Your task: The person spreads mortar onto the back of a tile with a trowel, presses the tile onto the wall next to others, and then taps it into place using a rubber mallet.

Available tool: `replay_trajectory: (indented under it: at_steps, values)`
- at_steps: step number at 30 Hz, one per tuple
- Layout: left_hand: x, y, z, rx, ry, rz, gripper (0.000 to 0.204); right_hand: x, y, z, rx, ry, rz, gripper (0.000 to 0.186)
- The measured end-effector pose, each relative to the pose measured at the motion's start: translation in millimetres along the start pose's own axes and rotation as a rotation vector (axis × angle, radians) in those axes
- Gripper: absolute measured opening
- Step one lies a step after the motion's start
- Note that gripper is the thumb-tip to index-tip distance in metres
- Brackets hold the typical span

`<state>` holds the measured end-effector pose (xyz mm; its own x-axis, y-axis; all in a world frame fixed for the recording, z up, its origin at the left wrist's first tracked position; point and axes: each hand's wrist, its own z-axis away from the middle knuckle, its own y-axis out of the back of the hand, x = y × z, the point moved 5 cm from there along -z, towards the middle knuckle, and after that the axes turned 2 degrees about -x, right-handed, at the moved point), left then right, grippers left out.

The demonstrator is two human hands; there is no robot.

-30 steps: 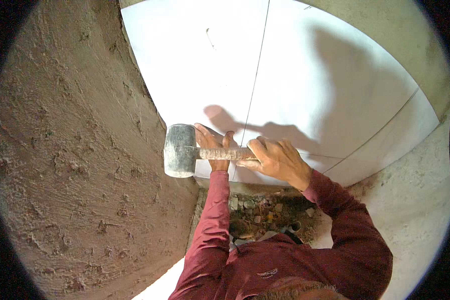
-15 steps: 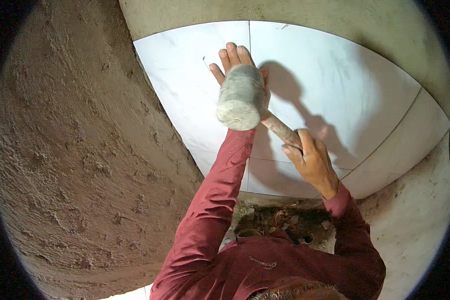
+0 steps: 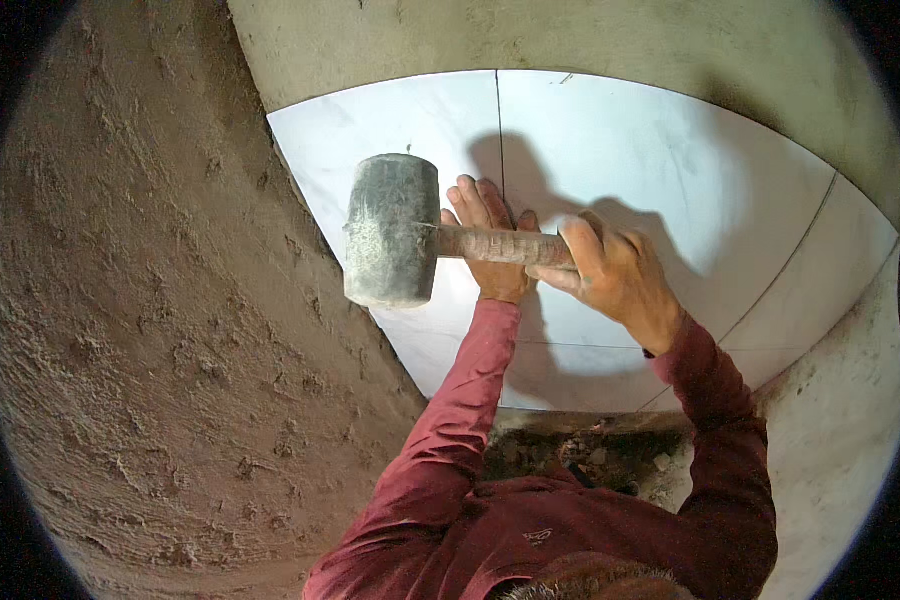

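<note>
My right hand point(image 3: 625, 285) is wrapped round the handle of a worn grey-black rubber mallet point(image 3: 392, 230). Its barrel-shaped head hangs to the left, with the dusty handle running level across the picture. Behind the handle, my left hand point(image 3: 500, 282) lies flat with fingers stretched out on white marbled tiles, at the seam between the left tile point(image 3: 320, 160) and the large right tile point(image 3: 650, 150). The handle hides part of that hand. No contact between mallet head and tile can be made out.
Rough brown plaster wall point(image 3: 150, 330) rises along the left. Bare greenish-grey cement point(image 3: 570, 40) borders the tiles beyond, with a pale wall point(image 3: 840, 430) at right. Small rubble point(image 3: 600, 455) lies below the tiles, near my body.
The mallet head has swung left and its handle now lies level. My left hand has shifted nearer to me along the tiles. My right hand has risen slightly in the picture.
</note>
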<state>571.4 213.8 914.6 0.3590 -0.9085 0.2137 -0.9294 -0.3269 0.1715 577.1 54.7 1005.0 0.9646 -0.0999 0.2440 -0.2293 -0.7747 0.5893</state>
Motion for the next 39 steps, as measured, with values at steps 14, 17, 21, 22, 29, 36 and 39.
replay_trajectory:
  at_steps: [14,17,21,22,29,36,39]
  values:
    - [-10,18,7,-0.115,-0.015,0.147,0.064,18,1,-22,-0.034,-0.096,0.268,0.042]
    - [-49,26,16,-0.319,-0.058,0.158,0.065,-15,13,-29,-0.044,-0.090,0.217,0.039]
    - [-95,36,54,-0.121,0.269,0.248,0.095,-55,8,-26,0.004,0.176,0.220,0.030]
    - [-103,38,59,-0.053,0.281,0.225,0.103,-69,0,-26,0.031,0.314,0.227,0.028]
    - [-88,36,58,-0.202,0.318,0.275,0.100,-37,-35,-63,-0.245,0.099,0.253,0.034]
    - [-102,37,58,-0.071,0.270,0.200,0.096,-87,-55,-62,-0.053,0.513,0.186,0.029]
    - [-98,42,50,-0.063,0.290,0.263,0.093,-56,-63,-76,-0.279,0.221,0.237,0.031]
